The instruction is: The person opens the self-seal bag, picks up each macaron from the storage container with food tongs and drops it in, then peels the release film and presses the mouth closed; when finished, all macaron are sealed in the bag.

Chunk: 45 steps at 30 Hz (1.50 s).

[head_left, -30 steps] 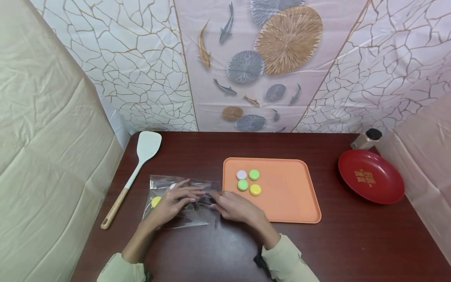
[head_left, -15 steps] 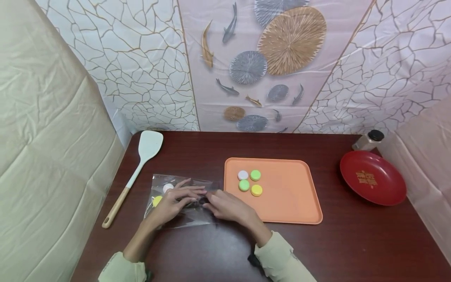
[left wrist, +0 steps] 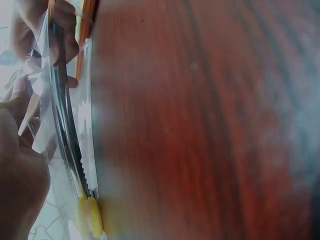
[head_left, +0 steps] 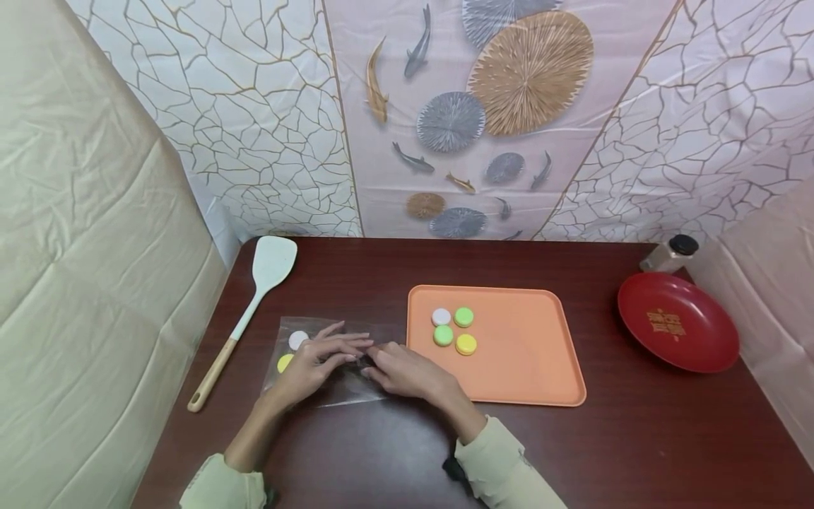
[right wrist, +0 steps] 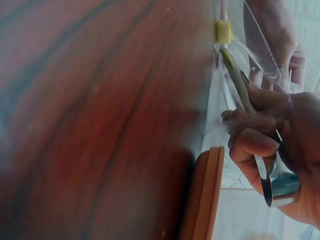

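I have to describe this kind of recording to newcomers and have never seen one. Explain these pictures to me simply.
There is no machine: a person works bare-handed. The wide picture comes from a camera worn on the head; the other two come from cameras on the wrists, so the table looks turned on its side there.

On it are a spatula, a clear bag showing a white disc and a yellow disc, an orange tray with four more discs, a red dish and a jar.

The right hand holds metal tongs reaching into the bag, tips beside the yellow disc. The left hand pinches the bag.
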### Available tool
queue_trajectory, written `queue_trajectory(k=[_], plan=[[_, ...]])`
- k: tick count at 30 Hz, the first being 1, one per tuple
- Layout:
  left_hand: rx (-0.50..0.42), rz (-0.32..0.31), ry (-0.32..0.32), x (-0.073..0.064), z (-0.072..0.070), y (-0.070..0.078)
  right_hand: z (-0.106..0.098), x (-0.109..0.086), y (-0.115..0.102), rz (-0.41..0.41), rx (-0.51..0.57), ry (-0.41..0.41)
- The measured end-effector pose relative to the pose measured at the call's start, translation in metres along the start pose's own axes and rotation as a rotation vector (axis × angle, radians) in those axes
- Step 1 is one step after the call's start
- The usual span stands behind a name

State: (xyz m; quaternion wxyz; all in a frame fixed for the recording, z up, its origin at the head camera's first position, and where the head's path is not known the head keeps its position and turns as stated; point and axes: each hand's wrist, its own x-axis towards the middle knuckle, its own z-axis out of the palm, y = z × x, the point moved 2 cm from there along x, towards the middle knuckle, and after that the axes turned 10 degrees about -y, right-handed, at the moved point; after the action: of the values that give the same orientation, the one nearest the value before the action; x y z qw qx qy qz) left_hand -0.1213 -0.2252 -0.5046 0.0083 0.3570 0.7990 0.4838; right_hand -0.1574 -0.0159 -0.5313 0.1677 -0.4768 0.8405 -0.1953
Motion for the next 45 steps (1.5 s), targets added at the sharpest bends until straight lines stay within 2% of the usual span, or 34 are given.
queue_trajectory(k=[6,9,12,14,16,19,21,24,28,33,40,45], plan=[[0.017,-0.019,0.001,0.001,-0.001,0.000,0.006,-0.012,0.018,0.018,0.033,0.012],[0.030,-0.016,-0.003,0.001,-0.002,-0.001,-0.004,-0.029,0.017,0.058,0.056,-0.006],[0.036,-0.013,-0.006,0.001,-0.001,-0.002,-0.015,-0.051,0.015,0.061,0.045,0.013],[0.035,-0.009,-0.007,0.001,-0.001,-0.003,-0.017,-0.066,0.020,0.026,0.006,0.049],[0.032,-0.006,-0.009,0.001,0.000,-0.004,-0.031,-0.083,0.011,0.032,-0.006,0.057],[0.016,-0.002,-0.012,0.001,0.002,-0.004,-0.053,-0.106,-0.003,0.105,-0.015,0.035],[0.012,0.000,-0.010,0.001,0.002,-0.004,-0.072,-0.120,-0.018,0.197,-0.004,0.001],[0.014,0.001,-0.009,0.001,0.002,-0.004,-0.079,-0.140,-0.018,0.275,-0.024,-0.001],[0.015,-0.001,-0.012,0.001,0.002,-0.004,-0.082,-0.168,-0.008,0.319,-0.045,0.046],[0.025,-0.001,-0.016,0.001,0.002,-0.003,-0.088,-0.202,0.007,0.391,0.010,0.079],[0.030,-0.026,-0.019,0.000,0.001,-0.002,-0.093,-0.239,0.025,0.581,0.057,0.056],[0.028,-0.046,-0.024,0.000,0.001,0.000,-0.093,-0.255,0.033,0.601,0.055,0.090]])
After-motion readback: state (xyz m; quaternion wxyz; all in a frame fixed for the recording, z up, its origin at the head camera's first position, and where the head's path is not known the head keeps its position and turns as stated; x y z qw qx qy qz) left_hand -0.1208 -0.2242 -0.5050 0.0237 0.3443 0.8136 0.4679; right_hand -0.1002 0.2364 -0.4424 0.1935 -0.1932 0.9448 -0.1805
